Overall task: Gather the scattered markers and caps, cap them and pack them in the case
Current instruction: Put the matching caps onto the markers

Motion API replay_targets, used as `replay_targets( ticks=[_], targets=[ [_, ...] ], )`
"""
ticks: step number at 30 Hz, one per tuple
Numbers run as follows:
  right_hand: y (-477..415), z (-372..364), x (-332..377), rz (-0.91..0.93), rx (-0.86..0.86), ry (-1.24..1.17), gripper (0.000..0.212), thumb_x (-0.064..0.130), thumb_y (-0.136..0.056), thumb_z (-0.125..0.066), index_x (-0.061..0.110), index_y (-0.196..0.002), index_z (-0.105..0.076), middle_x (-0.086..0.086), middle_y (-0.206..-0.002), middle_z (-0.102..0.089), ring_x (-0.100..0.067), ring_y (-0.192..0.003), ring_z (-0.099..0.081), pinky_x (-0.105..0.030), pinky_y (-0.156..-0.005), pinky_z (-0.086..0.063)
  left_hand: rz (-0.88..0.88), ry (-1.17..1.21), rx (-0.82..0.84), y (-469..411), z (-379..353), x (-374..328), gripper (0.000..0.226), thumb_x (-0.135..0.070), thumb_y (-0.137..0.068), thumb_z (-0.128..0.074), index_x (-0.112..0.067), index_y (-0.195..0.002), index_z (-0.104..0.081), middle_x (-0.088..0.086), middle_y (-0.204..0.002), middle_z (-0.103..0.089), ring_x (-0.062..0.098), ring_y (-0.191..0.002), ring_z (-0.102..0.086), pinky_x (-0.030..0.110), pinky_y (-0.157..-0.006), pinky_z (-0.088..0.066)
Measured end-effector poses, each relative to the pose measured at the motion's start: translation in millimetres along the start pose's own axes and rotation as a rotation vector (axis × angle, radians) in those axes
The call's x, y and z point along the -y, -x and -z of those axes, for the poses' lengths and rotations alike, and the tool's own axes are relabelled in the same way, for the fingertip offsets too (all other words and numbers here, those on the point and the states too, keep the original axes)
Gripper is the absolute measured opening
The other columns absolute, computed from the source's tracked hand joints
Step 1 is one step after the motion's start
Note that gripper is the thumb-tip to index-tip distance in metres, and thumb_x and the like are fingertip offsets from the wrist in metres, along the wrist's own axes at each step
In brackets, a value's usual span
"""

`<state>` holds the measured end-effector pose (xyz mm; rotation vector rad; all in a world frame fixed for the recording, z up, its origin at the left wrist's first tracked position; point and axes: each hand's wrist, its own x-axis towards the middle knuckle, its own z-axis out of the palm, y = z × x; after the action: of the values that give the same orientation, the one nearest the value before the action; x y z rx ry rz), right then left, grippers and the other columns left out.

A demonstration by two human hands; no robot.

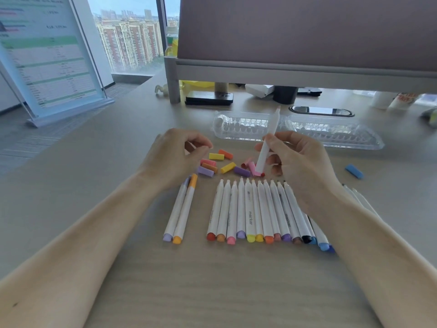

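gripping an uncapped white marker [273, 121] in the right hand [300, 162], tilted, above the loose caps [227, 165] on the bench [236, 292]; curling the left hand [175, 155] just beside them, cannot tell if pinching anything; row of markers [255, 209] nearer, clear case [331, 136] open beyond

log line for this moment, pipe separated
right hand: holds uncapped marker | left hand: near loose caps | marker row: uncapped | case: open
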<state>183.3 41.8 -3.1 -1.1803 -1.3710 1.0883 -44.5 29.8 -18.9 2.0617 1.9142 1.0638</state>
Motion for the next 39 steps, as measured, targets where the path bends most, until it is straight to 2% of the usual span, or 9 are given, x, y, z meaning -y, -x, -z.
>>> replay_targets(
  ticks=[6, 11, 14, 17, 22, 27, 30, 33, 39],
  targets=[
    [-4, 6, -2, 0.043, -0.075, 0.064, 0.013, 0.031, -0.101, -0.064, 0.023, -0.098, -0.074, 0.016, -0.071, -0.072, 0.009, -0.056, -0.059, -0.018, -0.065, -0.048, -0.120, -0.069, 0.227, -12, -16, -50, 0.011, -0.038, -0.094, -0.070, -0.032, -0.103, -0.074, -0.018, -0.099, -0.063, -0.005, -0.087, -0.055, 0.011, -0.065, -0.033],
    [-5, 8, -2, 0.046, -0.094, 0.062, 0.016, 0.031, -0.101, -0.064, 0.027, -0.087, -0.072, 0.003, -0.087, -0.076, 0.003, -0.060, -0.057, -0.028, -0.074, -0.054, -0.088, -0.181, 0.331, -30, -27, -70, 0.036, -0.048, -0.085, -0.078, -0.025, -0.113, -0.072, -0.012, -0.105, -0.060, 0.006, -0.091, -0.053, 0.012, -0.063, -0.031],
    [-5, 7, -2, 0.036, -0.089, 0.048, 0.014, 0.031, -0.101, -0.064, 0.026, -0.090, -0.072, 0.006, -0.080, -0.074, 0.001, -0.059, -0.057, -0.029, -0.072, -0.051, -0.040, -0.208, 0.399, -33, -31, -72, 0.028, -0.045, -0.083, -0.081, -0.025, -0.100, -0.075, -0.012, -0.098, -0.066, 0.002, -0.083, -0.055, 0.017, -0.062, -0.035],
    [-5, 6, -3, 0.050, -0.084, 0.052, 0.012, 0.030, -0.100, -0.064, 0.029, -0.089, -0.070, 0.004, -0.089, -0.077, 0.005, -0.056, -0.056, -0.026, -0.070, -0.049, -0.010, -0.181, 0.412, -34, -33, -72, 0.015, -0.040, -0.084, -0.082, -0.027, -0.087, -0.074, -0.014, -0.080, -0.061, -0.001, -0.071, -0.054, 0.016, -0.058, -0.034],
    [-5, 6, -4, 0.052, -0.079, 0.054, 0.010, 0.031, -0.100, -0.065, 0.030, -0.092, -0.070, 0.004, -0.092, -0.077, -0.002, -0.070, -0.061, -0.028, -0.074, -0.053, -0.023, -0.147, 0.368, -30, -32, -73, 0.014, -0.039, -0.085, -0.080, -0.029, -0.091, -0.073, -0.020, -0.080, -0.054, -0.003, -0.071, -0.051, 0.013, -0.058, -0.033],
    [-6, 7, -4, 0.042, -0.056, 0.052, 0.009, 0.032, -0.100, -0.065, 0.027, -0.097, -0.071, 0.007, -0.087, -0.077, 0.010, -0.054, -0.057, -0.015, -0.059, -0.046, 0.033, 0.202, 0.250, -13, -10, -55, 0.018, -0.027, -0.086, -0.081, -0.024, -0.100, -0.071, -0.011, -0.094, -0.075, 0.003, -0.088, -0.072, 0.027, -0.079, -0.059],
    [-5, 4, -6, 0.046, 0.001, 0.077, 0.012, 0.033, -0.100, -0.065, 0.024, -0.100, -0.073, 0.010, -0.083, -0.078, 0.007, -0.063, -0.064, -0.020, -0.068, -0.052, 0.193, 0.558, 0.303, -3, 8, -40, 0.027, -0.008, -0.089, -0.075, -0.017, -0.114, -0.067, 0.001, -0.101, -0.079, 0.017, -0.097, -0.076, 0.039, -0.085, -0.061],
    [-2, 0, -9, 0.087, 0.091, 0.184, 0.014, 0.035, -0.100, -0.065, 0.025, -0.101, -0.075, 0.009, -0.085, -0.078, -0.009, -0.084, -0.073, -0.037, -0.087, -0.059, 0.267, 0.771, 0.244, 0, 16, -26, 0.026, -0.001, -0.093, -0.066, -0.013, -0.116, -0.069, 0.011, -0.102, -0.078, 0.025, -0.095, -0.076, 0.034, -0.087, -0.061],
    [8, -7, -8, 0.197, 0.242, 0.360, 0.014, 0.035, -0.099, -0.064, 0.033, -0.097, -0.077, 0.017, -0.081, -0.076, -0.002, -0.079, -0.070, -0.020, -0.072, -0.055, 0.317, 0.918, 0.031, 4, 14, -7, 0.021, -0.013, -0.087, -0.073, -0.012, -0.107, -0.077, 0.008, -0.104, -0.079, 0.020, -0.097, -0.073, 0.023, -0.086, -0.059]
  ],
)
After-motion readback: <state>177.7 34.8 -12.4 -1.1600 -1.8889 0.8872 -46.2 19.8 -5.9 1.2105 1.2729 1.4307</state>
